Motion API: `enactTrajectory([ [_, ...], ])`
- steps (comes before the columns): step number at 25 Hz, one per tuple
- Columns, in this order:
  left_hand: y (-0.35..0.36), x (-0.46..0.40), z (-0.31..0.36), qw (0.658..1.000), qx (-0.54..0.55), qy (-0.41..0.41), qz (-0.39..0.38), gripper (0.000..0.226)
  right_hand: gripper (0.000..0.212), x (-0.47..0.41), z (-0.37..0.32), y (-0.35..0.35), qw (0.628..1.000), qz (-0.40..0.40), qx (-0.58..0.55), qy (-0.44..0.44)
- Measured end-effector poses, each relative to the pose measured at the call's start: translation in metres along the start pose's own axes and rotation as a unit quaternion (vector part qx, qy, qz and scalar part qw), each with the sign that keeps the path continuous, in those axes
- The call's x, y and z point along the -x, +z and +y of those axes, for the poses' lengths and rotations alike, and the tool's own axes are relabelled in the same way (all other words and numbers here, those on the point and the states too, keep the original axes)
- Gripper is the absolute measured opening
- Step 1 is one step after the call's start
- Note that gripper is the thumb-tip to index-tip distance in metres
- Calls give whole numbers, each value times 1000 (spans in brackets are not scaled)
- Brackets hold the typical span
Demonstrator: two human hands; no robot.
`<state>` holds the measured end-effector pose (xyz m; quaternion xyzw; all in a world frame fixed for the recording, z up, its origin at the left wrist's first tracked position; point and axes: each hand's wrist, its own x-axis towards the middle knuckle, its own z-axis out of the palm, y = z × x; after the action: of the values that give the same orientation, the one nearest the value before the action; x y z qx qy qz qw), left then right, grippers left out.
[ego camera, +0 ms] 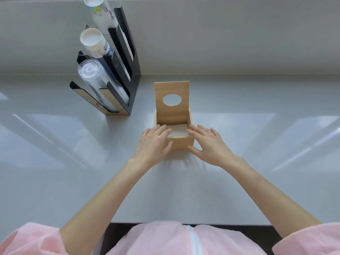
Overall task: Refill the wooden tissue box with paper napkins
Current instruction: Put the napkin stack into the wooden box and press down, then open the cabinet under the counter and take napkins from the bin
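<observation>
The wooden tissue box [182,143] stands on the grey counter with its lid [172,107] raised upright at the back; an oval hole is cut in the lid. A white stack of paper napkins [178,131] lies inside the box. My left hand [153,144] rests over the box's near left corner, fingers spread and reaching onto the napkins. My right hand [207,142] sits at the near right corner, fingers apart over the rim, thumb against the box's front. Neither hand holds anything.
A black cup dispenser rack [127,70] stands at the back left, holding stacked paper cups [93,43] and clear plastic cups [92,74]. A wall [220,34] rises behind the counter [239,181]. The counter's near edge is at my waist.
</observation>
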<state>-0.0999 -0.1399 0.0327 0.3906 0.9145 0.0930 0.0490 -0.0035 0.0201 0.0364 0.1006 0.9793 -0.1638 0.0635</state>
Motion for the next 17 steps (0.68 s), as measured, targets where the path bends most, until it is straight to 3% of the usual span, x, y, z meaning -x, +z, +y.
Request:
enactTrajectory([
  [4, 6, 20, 13, 999, -11, -30, 16, 54, 54, 23, 2, 3, 999, 35, 14, -10],
  [17, 38, 123, 93, 992, 18, -123, -33, 58, 54, 134, 25, 31, 1000, -23, -13, -6],
])
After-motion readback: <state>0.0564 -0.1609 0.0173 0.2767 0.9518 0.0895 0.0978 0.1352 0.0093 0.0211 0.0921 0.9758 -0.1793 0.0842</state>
